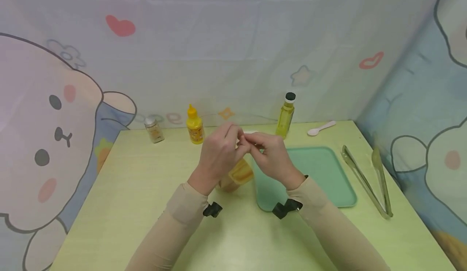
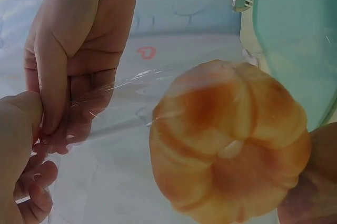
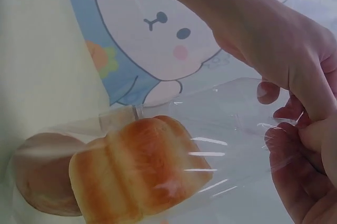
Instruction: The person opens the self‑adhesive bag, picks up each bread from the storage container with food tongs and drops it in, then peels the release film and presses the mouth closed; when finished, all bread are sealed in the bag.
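My left hand (image 1: 224, 151) and right hand (image 1: 270, 155) meet fingertip to fingertip, pinching the gathered top of a clear plastic bag (image 3: 237, 113). Below them hang breads inside the bag. In the left wrist view I see a round, segmented golden bun (image 2: 226, 145). The right wrist view shows a bread loaf (image 3: 139, 171) with browned ridges, and a smooth brown bread (image 3: 47, 176) beside it. The bag's exact closure is hidden among the fingers.
A green tray (image 1: 310, 206) lies to the right, with metal tongs (image 1: 365, 183) beyond it. Along the back stand a spice jar (image 1: 155, 130), a yellow squeeze bottle (image 1: 195, 127) and an oil bottle (image 1: 285, 117). A white spoon (image 1: 321, 128) lies at back right.
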Available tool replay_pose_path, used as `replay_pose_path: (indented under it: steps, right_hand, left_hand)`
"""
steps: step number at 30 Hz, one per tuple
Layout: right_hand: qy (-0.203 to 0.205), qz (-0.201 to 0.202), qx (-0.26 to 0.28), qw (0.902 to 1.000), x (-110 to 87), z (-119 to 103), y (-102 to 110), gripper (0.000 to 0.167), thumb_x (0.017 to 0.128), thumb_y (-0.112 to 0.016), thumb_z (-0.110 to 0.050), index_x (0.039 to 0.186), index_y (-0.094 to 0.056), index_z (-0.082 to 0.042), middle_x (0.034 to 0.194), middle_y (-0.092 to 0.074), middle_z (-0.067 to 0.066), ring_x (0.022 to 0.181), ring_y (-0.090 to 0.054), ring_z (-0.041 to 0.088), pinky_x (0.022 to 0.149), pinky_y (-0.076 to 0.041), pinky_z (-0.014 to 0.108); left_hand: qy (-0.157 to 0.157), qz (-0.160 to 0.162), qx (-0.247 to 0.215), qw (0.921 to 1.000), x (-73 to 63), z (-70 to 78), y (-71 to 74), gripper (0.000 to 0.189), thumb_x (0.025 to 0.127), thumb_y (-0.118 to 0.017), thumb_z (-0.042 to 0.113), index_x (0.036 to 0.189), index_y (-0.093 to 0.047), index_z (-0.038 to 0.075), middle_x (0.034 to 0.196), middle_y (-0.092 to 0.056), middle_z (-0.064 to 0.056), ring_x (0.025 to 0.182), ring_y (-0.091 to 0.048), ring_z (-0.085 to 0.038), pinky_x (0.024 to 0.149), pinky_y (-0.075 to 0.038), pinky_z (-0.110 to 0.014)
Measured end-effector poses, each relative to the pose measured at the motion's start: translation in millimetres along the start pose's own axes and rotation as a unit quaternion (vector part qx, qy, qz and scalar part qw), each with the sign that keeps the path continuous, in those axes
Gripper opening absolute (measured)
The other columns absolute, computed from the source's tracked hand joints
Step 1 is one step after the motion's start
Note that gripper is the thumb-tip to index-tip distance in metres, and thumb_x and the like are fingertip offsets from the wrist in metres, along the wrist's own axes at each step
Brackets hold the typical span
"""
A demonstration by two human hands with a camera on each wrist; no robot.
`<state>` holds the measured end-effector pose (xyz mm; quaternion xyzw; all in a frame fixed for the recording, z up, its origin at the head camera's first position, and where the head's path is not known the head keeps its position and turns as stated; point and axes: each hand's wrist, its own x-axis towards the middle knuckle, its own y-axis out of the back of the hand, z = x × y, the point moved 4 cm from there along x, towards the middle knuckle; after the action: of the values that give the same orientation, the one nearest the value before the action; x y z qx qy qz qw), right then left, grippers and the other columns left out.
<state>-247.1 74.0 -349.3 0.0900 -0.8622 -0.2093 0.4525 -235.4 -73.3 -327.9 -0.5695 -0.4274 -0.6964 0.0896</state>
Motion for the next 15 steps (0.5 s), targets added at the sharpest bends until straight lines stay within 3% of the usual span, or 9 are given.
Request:
replay_pose_path:
  steps: [4,7,11,15]
  right_hand:
    - [-0.018,0.002,0.015,0.9997,-0.4,3,-1,0.019,0.096,-0.072,0.005,0.114,-0.079,0.004,0.108,-0.079,0.016,0.091,-0.079,0.026,0.075,-0.065,0.032]
    - [-0.033,0.005,0.025,0.9991,-1.2,4,-1,0.019,0.097,-0.072,0.004,0.114,-0.079,0.004,0.109,-0.079,0.016,0.089,-0.079,0.025,0.075,-0.064,0.03]
    - [-0.047,0.009,0.032,0.9984,-1.8,6,-2,0.018,0.098,-0.071,0.003,0.114,-0.079,0.003,0.108,-0.08,0.015,0.085,-0.078,0.023,0.073,-0.063,0.027]
    - [-0.062,0.011,0.053,0.9966,-2.1,7,-2,0.017,0.1,-0.069,0.001,0.114,-0.079,0.002,0.104,-0.08,0.014,0.082,-0.077,0.021,0.073,-0.063,0.027]
  left_hand:
    - [0.012,0.003,-0.011,0.9999,-1.9,-4.2,-1.3,0.008,0.079,-0.068,-0.001,0.082,-0.062,0.002,0.074,-0.057,-0.007,0.056,-0.045,-0.016,0.046,-0.04,-0.025]
    - [0.037,0.013,-0.054,0.9978,-4.5,-8.0,-2.0,0.01,0.079,-0.068,-0.003,0.083,-0.06,0.002,0.074,-0.057,-0.008,0.059,-0.049,-0.019,0.049,-0.043,-0.026]
    - [0.075,0.025,-0.124,0.9892,-7.6,-12.5,-3.7,0.01,0.08,-0.064,-0.003,0.085,-0.057,0.002,0.075,-0.057,-0.009,0.064,-0.056,-0.022,0.054,-0.046,-0.028]
    - [0.106,0.029,-0.162,0.9807,-7.9,-17.8,-2.7,0.008,0.081,-0.061,-0.004,0.086,-0.057,0.002,0.076,-0.06,-0.011,0.064,-0.059,-0.024,0.053,-0.048,-0.03]
